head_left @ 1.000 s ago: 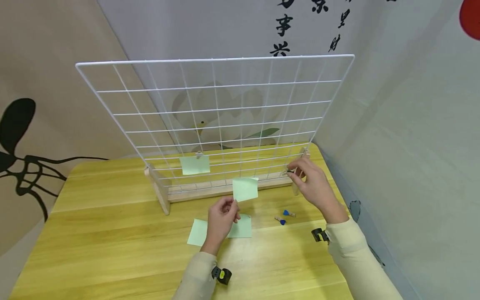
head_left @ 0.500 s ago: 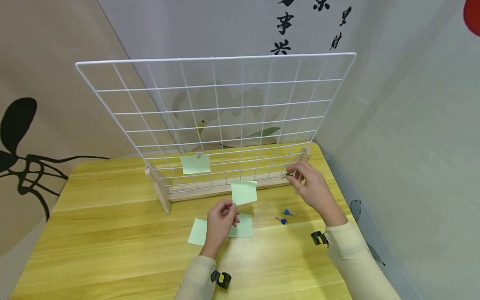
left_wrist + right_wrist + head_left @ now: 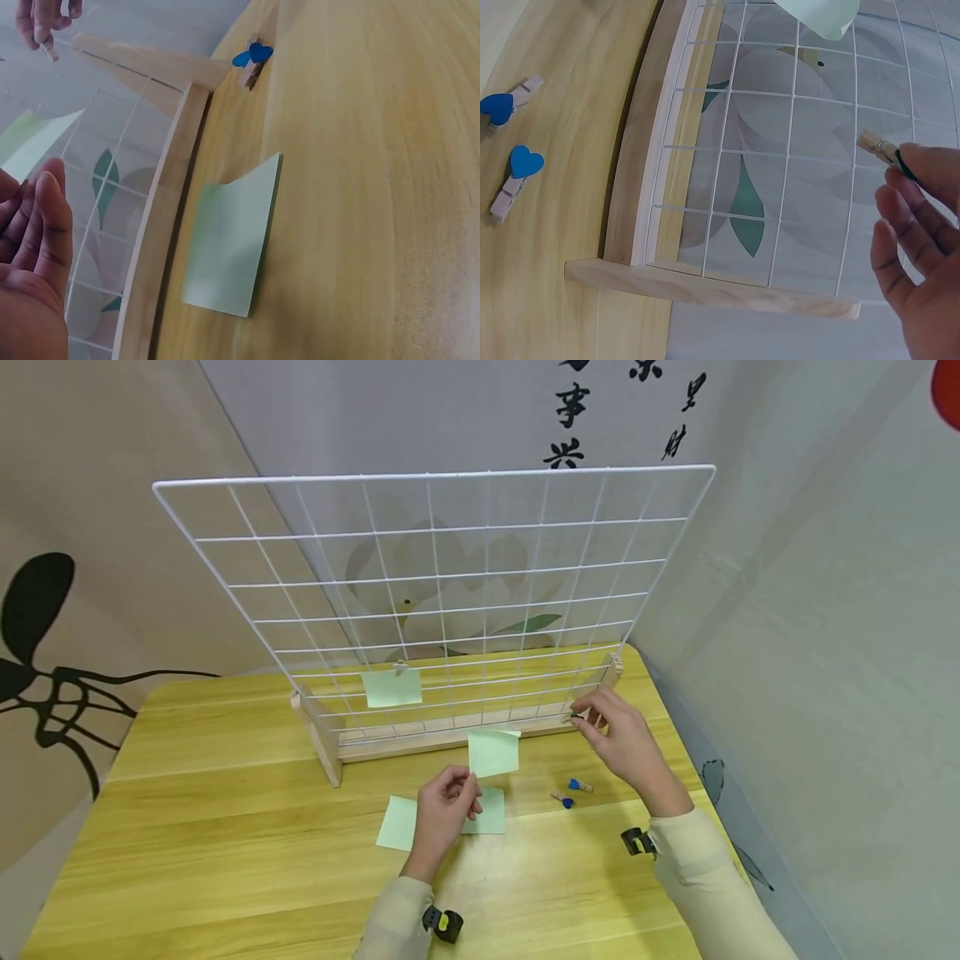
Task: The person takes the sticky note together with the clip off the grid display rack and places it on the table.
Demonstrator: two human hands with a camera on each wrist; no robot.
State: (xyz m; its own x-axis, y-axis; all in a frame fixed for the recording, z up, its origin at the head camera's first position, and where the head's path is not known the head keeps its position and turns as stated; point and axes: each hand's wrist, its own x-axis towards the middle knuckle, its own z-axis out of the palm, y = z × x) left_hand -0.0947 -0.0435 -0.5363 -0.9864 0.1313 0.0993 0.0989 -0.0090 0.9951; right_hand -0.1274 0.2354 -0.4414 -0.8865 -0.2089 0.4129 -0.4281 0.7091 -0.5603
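Paper (image 3: 493,754) is pinched in the left hand (image 3: 444,806), in front of the white grid (image 3: 438,575). The right hand (image 3: 621,739) pinches a peg (image 3: 877,146), near the grid's right end. Two heart pegs (image 3: 516,180) lie on the table (image 3: 225,843).

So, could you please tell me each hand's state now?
Left hand: pinching a square pale-green paper note.
Right hand: pinching a small wooden clothespin.

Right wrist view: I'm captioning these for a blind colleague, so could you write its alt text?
A right hand pinches a wooden clothespin in front of a white wire grid with a wooden base. Two more clothespins, each with a blue heart, lie on the wooden table at left; part of a pale green note shows at the top edge.
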